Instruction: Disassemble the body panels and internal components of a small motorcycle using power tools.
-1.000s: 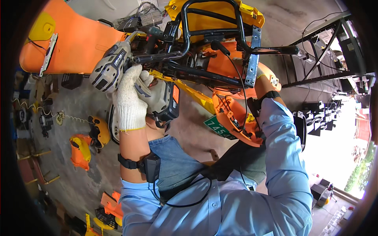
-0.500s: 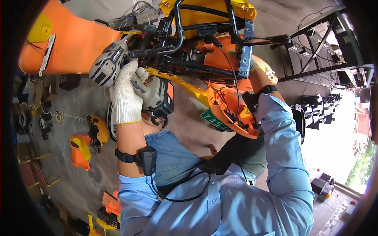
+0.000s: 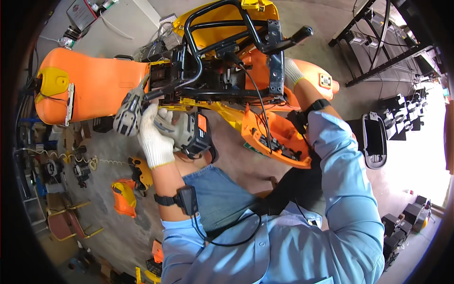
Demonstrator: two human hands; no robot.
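A workshop's grey floor (image 3: 236,177) spreads beneath you, with a black metal rack (image 3: 378,52) at the far right and a coiled pale cord (image 3: 94,162) at left beside an orange-and-yellow shell piece (image 3: 124,201). Before you stands an orange vehicle body, its black tubular frame (image 3: 190,43) exposed, a yellow panel (image 3: 265,13) behind it and a long orange panel (image 3: 101,83) off to the left. Your gloved left hand (image 3: 155,137) is wrapped around the handle of a grey cordless power tool (image 3: 187,134), its black battery to the right of your fist and its grey head to the left, close beneath the end of a frame tube and beside the long orange panel. Whether its tip touches the vehicle cannot be told. Your gloved right hand (image 3: 293,72) is at the other end of the frame, well apart from the tool, between a dark metal plate (image 3: 275,61) and a rounded orange panel (image 3: 312,83). The plate hides its fingers, so you cannot tell whether they grip anything. Below the frame, between your hands, sits an open orange housing (image 3: 293,124), a black cable (image 3: 259,90) running down into it.
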